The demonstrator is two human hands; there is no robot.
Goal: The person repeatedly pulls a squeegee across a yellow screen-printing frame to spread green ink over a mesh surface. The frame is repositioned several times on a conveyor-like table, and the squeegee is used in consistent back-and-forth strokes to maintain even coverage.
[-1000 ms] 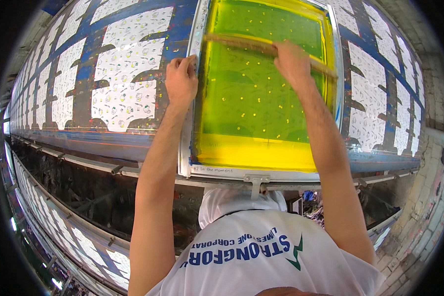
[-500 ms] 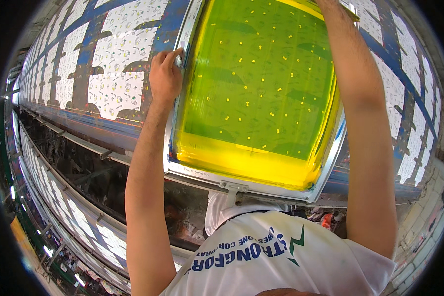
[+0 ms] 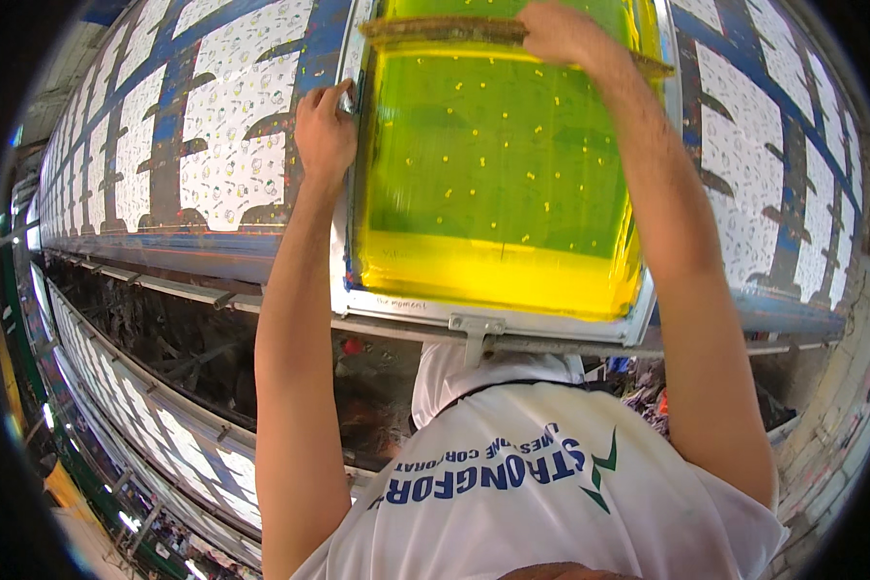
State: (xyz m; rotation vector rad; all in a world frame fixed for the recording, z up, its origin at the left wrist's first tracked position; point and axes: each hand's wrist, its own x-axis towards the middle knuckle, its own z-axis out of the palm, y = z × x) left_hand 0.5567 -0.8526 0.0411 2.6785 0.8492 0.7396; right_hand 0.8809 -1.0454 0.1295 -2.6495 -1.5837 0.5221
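Observation:
A silk-screen printing frame point(image 3: 411, 308) lies before me, its pale metal rim around a green mesh point(image 3: 493, 159) dotted with small yellow shapes. Yellow ink point(image 3: 493, 275) coats the near end of the mesh and its sides. My left hand point(image 3: 326, 130) is closed on the frame's left rim, fingertips partly hidden. Toward the far end, my right hand point(image 3: 563, 34) grips a long, ink-stained squeegee point(image 3: 435, 31), which lies crosswise over the mesh, nearly from side to side.
The long printing table point(image 3: 164, 203) carries rows of white printed fabric pieces point(image 3: 237, 145) left and right of the frame. A metal bracket point(image 3: 476, 329) juts from the frame's near edge. Along the table's near side runs a rail point(image 3: 193, 293), with another table point(image 3: 179, 435) behind at the left.
My right hand has come from the frame's far right corner toward the middle, and the squeegee now shows across the mesh. The left hand keeps its hold on the rim.

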